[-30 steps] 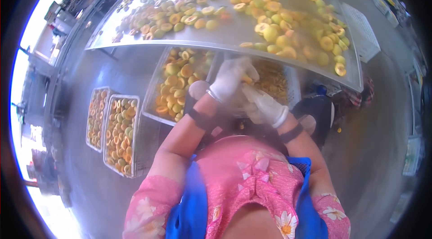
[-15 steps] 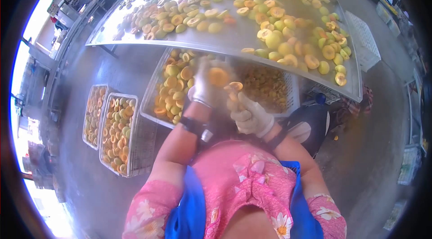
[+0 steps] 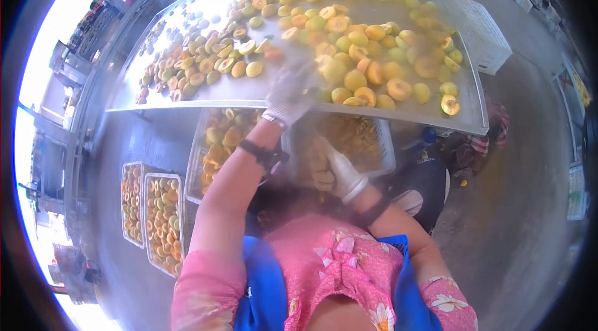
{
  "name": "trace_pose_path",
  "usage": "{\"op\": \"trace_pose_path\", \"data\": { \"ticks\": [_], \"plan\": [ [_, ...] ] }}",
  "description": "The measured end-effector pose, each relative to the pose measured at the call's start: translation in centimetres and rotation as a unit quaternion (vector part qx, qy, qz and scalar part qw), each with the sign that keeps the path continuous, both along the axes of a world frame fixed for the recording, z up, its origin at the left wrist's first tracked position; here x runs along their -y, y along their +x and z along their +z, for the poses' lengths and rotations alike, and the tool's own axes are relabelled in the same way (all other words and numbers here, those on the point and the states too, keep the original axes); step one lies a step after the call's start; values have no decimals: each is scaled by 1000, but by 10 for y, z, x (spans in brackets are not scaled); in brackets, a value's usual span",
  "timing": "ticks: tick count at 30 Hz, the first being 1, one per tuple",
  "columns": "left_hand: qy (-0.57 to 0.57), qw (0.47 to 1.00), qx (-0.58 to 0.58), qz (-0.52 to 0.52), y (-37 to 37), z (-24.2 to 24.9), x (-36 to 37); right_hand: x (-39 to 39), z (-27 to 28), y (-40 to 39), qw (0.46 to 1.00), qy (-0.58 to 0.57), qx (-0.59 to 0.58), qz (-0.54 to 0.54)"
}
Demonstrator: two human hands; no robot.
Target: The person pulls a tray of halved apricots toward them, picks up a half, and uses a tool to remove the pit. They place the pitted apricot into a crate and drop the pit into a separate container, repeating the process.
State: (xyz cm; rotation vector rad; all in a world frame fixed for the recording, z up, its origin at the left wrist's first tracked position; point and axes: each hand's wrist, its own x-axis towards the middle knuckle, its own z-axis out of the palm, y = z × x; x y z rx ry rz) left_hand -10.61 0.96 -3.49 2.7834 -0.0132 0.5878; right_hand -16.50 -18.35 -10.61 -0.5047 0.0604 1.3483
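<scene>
My left hand [image 3: 291, 91], in a white glove, reaches over the near edge of the metal table [image 3: 205, 105]. It is smeared by motion, so its fingers and anything in them cannot be made out. Right beside it lie halved yellow-orange stone fruits [image 3: 356, 80], like apricots or peaches. My right hand [image 3: 336, 172], gloved too, is held low in front of my body with its fingers curled closed; what they grip is blurred. Under the table edge, a crate of fruit halves [image 3: 218, 144] stands to the left and a crate with small yellow-brown pieces [image 3: 352, 138] lies behind my right hand.
Two filled crates of fruit halves [image 3: 163, 215] stand on the floor at the left. A white crate [image 3: 479, 35] is beyond the table's right end. A dark-clothed leg [image 3: 430, 184] and a checked cloth [image 3: 492, 128] are at the right.
My left hand has moved from above the crates, where it held a fruit half, up onto the table. My right hand has lowered slightly; the fruit piece seen above it is gone from there.
</scene>
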Motion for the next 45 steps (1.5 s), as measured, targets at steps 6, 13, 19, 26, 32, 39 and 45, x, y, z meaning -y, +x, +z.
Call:
{"op": "trace_pose_path", "data": {
  "ticks": [6,13,19,26,32,39,45],
  "plan": [
    [75,985,-150,-49,68,1,41,10,8,4,999,-11,22,-41],
    [-23,983,-157,89,48,-3,15,13,20,2,995,-36,81,-53],
    [-83,978,-161,106,34,-20,-12,7,29,-6,993,-47,98,-50],
    [-75,975,-163,129,55,-4,19,2,25,-10,991,-55,94,-77],
    [-65,959,-218,168,69,-5,33,8,36,0,980,-89,127,-126],
    [-693,713,-69,-79,32,-34,-5,8,30,-6,913,-115,326,-218],
    [-652,748,29,-122,-48,-26,6,-2,58,-13,868,-231,401,-178]
  ]
}}
